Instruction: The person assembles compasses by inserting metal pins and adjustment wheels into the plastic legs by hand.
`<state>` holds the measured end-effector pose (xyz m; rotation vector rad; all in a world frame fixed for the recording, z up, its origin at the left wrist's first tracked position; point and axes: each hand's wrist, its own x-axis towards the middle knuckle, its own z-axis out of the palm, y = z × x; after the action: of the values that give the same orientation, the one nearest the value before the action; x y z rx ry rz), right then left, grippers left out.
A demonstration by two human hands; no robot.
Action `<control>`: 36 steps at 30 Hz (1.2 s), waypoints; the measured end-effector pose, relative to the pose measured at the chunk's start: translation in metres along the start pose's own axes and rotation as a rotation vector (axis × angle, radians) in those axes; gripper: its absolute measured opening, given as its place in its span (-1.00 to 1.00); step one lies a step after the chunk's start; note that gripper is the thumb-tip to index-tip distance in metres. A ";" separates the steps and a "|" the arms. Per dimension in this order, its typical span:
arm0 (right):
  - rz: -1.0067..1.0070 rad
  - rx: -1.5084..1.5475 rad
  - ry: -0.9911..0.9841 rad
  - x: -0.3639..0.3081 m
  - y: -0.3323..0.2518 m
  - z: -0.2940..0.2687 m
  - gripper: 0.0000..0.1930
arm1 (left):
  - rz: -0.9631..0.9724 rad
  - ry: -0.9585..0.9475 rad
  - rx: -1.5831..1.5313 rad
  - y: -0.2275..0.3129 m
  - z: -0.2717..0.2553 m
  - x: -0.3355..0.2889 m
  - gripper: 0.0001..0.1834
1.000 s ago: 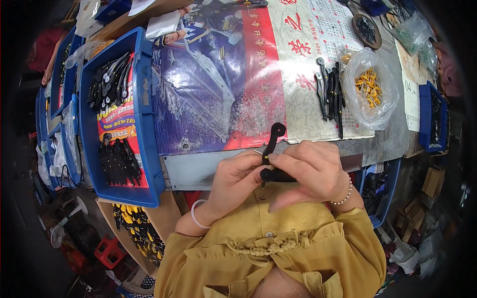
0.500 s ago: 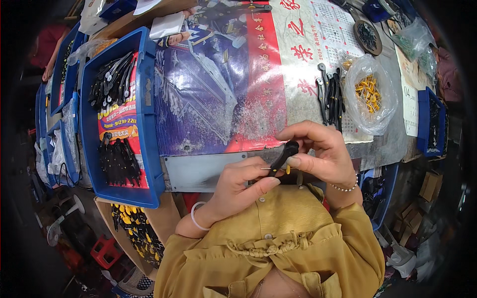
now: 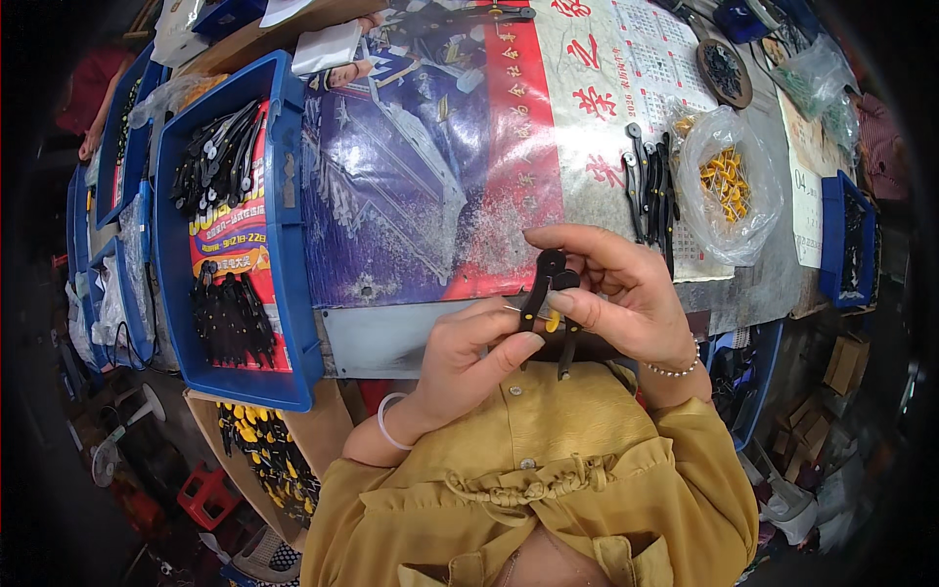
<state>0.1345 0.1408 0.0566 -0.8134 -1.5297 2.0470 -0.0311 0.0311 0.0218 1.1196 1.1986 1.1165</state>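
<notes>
Between my two hands, in front of my chest, is a black two-legged hinged piece (image 3: 537,290), its rounded end up and its legs apart. A yellow-headed metal pin (image 3: 553,321) sits at it, its thin shaft pointing left across one leg. My left hand (image 3: 471,358) is closed on the lower part of that leg, thumb and fingers pinching near the shaft. My right hand (image 3: 634,308) grips from the other side, thumb against the piece near the yellow head and index finger arched over its top. The right hand's inner fingers are partly hidden.
A blue tray (image 3: 305,342) on the left holds two heaps of black pieces (image 3: 223,157). Below it, a cardboard box (image 3: 331,416) holds black-and-yellow pieces (image 3: 269,455). On the table's right, several black pieces (image 3: 650,191) lie beside a clear bag (image 3: 766,220) of yellow-headed pins (image 3: 724,184).
The black piece has turned more upright and shifted slightly left, and its two legs now show apart. My right hand has moved a little up and left with it.
</notes>
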 end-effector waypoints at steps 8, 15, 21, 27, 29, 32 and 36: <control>0.056 0.187 -0.032 0.005 -0.009 -0.008 -0.57 | 0.052 -0.108 0.001 -0.002 -0.005 0.003 -0.81; 0.260 0.354 -0.288 0.014 -0.001 -0.027 -0.72 | 0.093 -0.172 0.019 0.009 -0.012 0.007 -0.83; 0.217 0.299 -0.401 0.018 0.005 -0.036 -0.70 | 0.099 -0.167 0.009 0.008 -0.002 -0.003 -0.83; 0.248 0.353 -0.349 0.016 0.008 -0.032 -0.71 | -0.022 -0.219 -0.104 0.005 -0.002 0.000 -0.86; 0.147 0.107 -0.249 0.016 0.002 -0.029 -0.80 | 0.018 -0.214 -0.115 0.001 -0.004 0.002 -0.85; -0.004 -0.062 -0.228 0.021 -0.001 -0.022 -0.91 | -0.004 -0.238 -0.191 -0.003 -0.004 0.002 -0.84; -0.089 -0.184 -0.192 0.026 0.002 -0.017 -0.86 | -0.264 -0.298 -0.668 -0.009 0.001 0.004 -0.76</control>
<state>0.1276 0.1691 0.0465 -0.6158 -1.8465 1.9891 -0.0298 0.0341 0.0122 0.5638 0.6363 0.9922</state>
